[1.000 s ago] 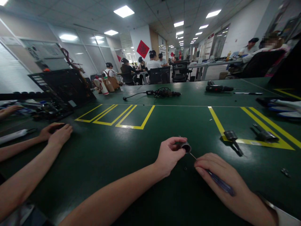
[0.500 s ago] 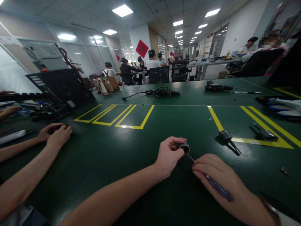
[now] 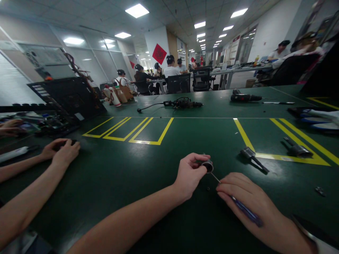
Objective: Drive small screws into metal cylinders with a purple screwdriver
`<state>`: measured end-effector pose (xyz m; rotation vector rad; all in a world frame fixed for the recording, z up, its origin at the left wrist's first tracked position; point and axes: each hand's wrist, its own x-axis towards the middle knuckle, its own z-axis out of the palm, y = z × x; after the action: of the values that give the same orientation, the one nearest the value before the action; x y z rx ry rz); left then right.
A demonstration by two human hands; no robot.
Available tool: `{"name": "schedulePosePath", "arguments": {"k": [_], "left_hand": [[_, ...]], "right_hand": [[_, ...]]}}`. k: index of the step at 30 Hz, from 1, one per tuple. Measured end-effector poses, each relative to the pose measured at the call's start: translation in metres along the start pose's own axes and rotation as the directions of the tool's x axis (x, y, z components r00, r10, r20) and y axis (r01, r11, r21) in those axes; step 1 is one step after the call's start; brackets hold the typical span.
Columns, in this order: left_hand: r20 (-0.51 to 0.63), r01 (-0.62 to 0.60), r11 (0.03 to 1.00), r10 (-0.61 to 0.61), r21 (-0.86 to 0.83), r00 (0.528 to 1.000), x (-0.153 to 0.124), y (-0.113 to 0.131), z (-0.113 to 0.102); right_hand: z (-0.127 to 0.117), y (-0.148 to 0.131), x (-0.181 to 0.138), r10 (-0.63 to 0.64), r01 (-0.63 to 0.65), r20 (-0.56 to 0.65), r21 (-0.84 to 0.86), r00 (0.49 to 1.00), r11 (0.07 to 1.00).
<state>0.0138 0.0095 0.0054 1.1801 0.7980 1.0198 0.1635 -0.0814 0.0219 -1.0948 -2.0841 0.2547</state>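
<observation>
My left hand point(image 3: 189, 176) pinches a small hollow metal cylinder point(image 3: 211, 164), its round open end turned toward me. My right hand point(image 3: 246, 201) is closed round a thin screwdriver point(image 3: 246, 211) with a dark bluish-purple handle. The screwdriver's slim shaft reaches to the lower rim of the cylinder; whether its tip touches or goes inside, I cannot tell. On the green table just below lies a tiny dark ring-like piece point(image 3: 208, 189). Beyond my right hand rests a metal part with a cylindrical head and a narrow stem point(image 3: 249, 153).
A similar metal part point(image 3: 300, 151) lies by the yellow tape at right, and a small dark piece point(image 3: 320, 191) nearer. Farther back are a black power tool point(image 3: 246, 96) and a cabled tool point(image 3: 184, 103). At left, a co-worker's hands point(image 3: 63, 151) hold something dark.
The stemmed metal part beyond my right hand has shifted slightly left and away, rolling or turning a little. Both my hands stay nearly in place.
</observation>
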Motion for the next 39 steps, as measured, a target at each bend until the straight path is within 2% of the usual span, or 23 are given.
{"name": "schedulePosePath", "arguments": {"k": [8,11,13,15,17,19,23,27,30,33,35,39], "left_hand": [[0.000,0.005,1.000,-0.005,-0.024,1.000,0.000,0.000,0.000],[-0.011,0.015,1.000,-0.015,-0.019,1.000,0.001,-0.002,-0.002],[-0.024,0.032,0.999,-0.032,-0.008,0.999,0.003,-0.003,-0.004],[-0.042,0.048,0.999,-0.048,-0.003,0.998,0.004,-0.003,-0.005],[-0.055,0.055,0.999,-0.055,-0.001,0.997,0.004,-0.003,-0.005],[-0.061,0.058,0.998,-0.058,0.002,0.996,0.003,-0.002,-0.005],[-0.054,0.070,0.998,-0.069,0.003,0.996,0.002,0.001,-0.004],[-0.060,0.083,0.997,-0.082,0.001,0.995,0.002,0.002,-0.002],[-0.068,0.075,0.997,-0.075,0.003,0.995,0.003,0.001,-0.002],[-0.060,0.066,0.998,-0.066,-0.005,0.996,0.003,-0.001,-0.002],[-0.053,0.066,0.998,-0.066,-0.001,0.996,0.003,0.000,-0.002],[-0.042,0.071,0.997,-0.070,0.005,0.997,0.002,0.001,-0.003]], "right_hand": [[0.000,-0.002,-0.004,0.031,-0.032,0.024,0.052,0.999,0.998],[-0.003,0.000,-0.004,0.142,-0.136,-0.018,0.192,0.990,0.972],[-0.003,0.003,-0.003,0.321,-0.308,0.014,0.327,0.947,0.894],[-0.001,0.008,-0.001,0.503,-0.506,0.134,0.439,0.854,0.743],[0.001,0.012,0.000,0.591,-0.620,0.239,0.496,0.771,0.608],[0.004,0.014,0.000,0.618,-0.646,0.259,0.524,0.742,0.555],[0.004,0.012,0.003,0.628,-0.648,0.243,0.512,0.739,0.564],[0.002,0.007,0.008,0.609,-0.661,0.260,0.363,0.749,0.657],[0.002,0.003,0.009,0.548,-0.595,0.237,0.249,0.803,0.764],[0.003,0.000,0.007,0.462,-0.493,0.180,0.209,0.868,0.845],[0.002,0.000,0.006,0.457,-0.483,0.161,0.221,0.875,0.847],[-0.001,0.001,0.007,0.526,-0.550,0.162,0.258,0.835,0.794]]}}
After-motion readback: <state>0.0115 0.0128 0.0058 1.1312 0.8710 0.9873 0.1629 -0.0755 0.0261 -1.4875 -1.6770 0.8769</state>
